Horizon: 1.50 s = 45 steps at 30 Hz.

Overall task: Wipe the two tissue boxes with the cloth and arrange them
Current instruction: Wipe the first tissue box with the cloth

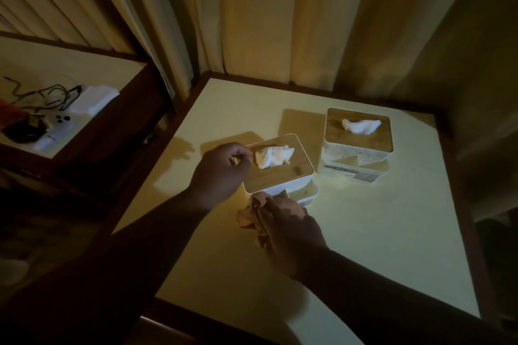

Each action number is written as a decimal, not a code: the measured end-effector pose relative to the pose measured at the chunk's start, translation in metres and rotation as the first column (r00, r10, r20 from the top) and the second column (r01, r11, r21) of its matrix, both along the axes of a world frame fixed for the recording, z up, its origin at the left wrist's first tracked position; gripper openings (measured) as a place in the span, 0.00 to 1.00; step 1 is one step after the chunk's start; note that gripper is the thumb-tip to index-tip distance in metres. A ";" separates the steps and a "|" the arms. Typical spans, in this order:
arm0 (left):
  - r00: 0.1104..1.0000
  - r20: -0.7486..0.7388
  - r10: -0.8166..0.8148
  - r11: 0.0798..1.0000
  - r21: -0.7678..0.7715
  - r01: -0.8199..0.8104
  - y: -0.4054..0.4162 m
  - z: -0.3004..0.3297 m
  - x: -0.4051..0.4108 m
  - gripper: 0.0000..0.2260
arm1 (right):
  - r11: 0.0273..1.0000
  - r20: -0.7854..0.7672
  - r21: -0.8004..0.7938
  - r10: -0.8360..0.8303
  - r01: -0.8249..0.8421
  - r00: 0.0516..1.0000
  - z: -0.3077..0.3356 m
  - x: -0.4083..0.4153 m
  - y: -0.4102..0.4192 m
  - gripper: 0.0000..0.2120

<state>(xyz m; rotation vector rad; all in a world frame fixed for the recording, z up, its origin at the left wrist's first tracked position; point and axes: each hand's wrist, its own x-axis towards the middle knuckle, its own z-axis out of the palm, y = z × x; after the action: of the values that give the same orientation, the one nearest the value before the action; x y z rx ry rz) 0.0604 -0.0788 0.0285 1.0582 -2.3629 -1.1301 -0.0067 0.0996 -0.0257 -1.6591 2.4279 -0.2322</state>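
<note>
Two white tissue boxes with wooden lids stand on a pale yellow table (378,232). The near box (283,173) is at the table's middle, with a tissue sticking out of its lid. My left hand (221,171) rests on its left end, fingers curled over the lid's edge. My right hand (291,232) grips a crumpled tan cloth (252,213) pressed against the box's front side. The far box (357,143) stands apart to the right and behind, also with a tissue poking up.
Curtains hang close behind the table. Dark wooden edging frames the tabletop. A second table at the left carries tangled black cables (42,95), a white folded stack (94,99) and a small white device (56,126). The room is dim.
</note>
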 end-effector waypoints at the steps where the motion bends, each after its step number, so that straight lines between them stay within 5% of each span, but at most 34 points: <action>1: 1.000 0.018 -0.012 1.000 -0.025 0.012 -0.004 -0.002 -0.006 0.04 | 1.000 -0.019 0.008 -0.011 0.011 1.000 -0.003 -0.001 -0.007 0.29; 7: 0.998 0.063 0.009 0.992 -0.128 0.000 -0.027 -0.017 -0.051 0.11 | 0.929 0.115 0.370 -0.035 -0.010 0.993 0.001 -0.014 -0.048 0.16; 12: 0.994 0.061 0.089 0.996 -0.036 -0.087 -0.038 -0.037 -0.081 0.16 | 0.810 0.187 0.584 -0.067 -0.056 0.980 0.011 -0.024 -0.070 0.24; 20: 0.997 -0.029 0.066 0.990 0.126 -0.062 -0.020 -0.054 -0.087 0.19 | 0.927 0.113 0.356 -0.167 0.117 0.979 0.047 -0.010 -0.037 0.16; 28: 1.000 -0.022 -0.002 0.999 -0.047 0.001 -0.009 -0.059 -0.084 0.27 | 0.805 0.397 0.593 -0.320 0.026 0.860 0.014 -0.015 -0.079 0.14; 34: 0.999 0.010 0.036 0.996 -0.085 -0.035 -0.006 -0.057 -0.085 0.29 | 0.880 0.665 0.474 -0.342 -0.022 0.664 0.021 -0.027 -0.068 0.02; 39: 0.998 -0.020 0.066 0.994 -0.086 -0.067 -0.003 -0.058 -0.086 0.36 | 0.759 0.447 0.589 -0.021 -0.277 0.894 0.018 -0.030 -0.078 0.17; 41: 0.997 -0.032 0.075 0.995 -0.064 -0.077 -0.004 -0.057 -0.085 0.36 | 0.703 0.376 0.612 0.142 -0.361 0.916 0.029 -0.029 -0.084 0.21; 45: 0.995 -0.033 0.093 0.992 -0.077 -0.095 -0.002 -0.055 -0.086 0.35 | 0.710 0.315 0.619 0.167 -0.336 0.934 0.031 -0.030 -0.084 0.21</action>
<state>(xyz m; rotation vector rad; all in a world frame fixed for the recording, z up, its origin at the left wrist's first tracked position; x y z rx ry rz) -0.0253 -0.0808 -0.0261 1.1055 -2.2891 -1.0046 -0.0369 0.0161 0.0051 -1.4770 1.7525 0.4208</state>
